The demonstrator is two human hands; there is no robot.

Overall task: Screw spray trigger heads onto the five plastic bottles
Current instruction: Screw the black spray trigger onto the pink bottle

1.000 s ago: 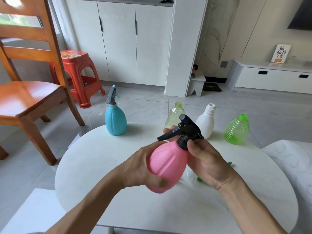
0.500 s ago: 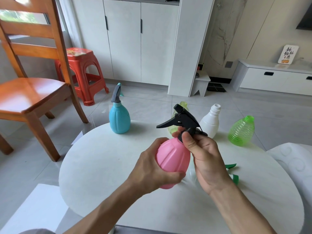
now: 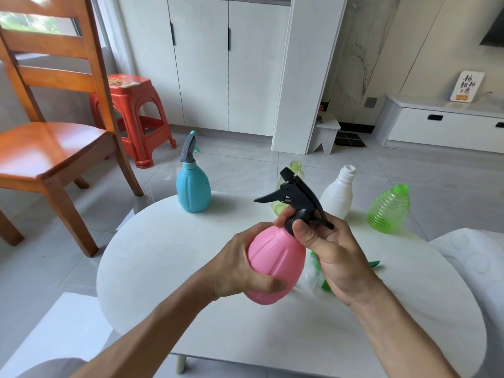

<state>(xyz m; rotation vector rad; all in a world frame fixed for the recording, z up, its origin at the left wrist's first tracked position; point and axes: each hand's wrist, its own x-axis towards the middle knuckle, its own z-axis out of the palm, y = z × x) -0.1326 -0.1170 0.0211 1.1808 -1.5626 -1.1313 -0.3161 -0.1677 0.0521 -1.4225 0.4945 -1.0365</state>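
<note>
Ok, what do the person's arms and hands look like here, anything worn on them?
Both hands, left and right, are bare: no gloves, rings or watch show. Both forearms are bare up to the frame's bottom edge, with no sleeves in view.

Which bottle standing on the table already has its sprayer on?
The blue bottle at the far left: a grey trigger head tops it. The yellow-green, white and green ribbed bottles have bare necks.

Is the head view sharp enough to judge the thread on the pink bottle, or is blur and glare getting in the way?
Head view: soft daylight, no harsh glare; pink bottle and black trigger head reasonably sharp, the collar hidden under the right hand; top-left corner by the wooden chair is blurred; wide-angle bending at edges.
</note>
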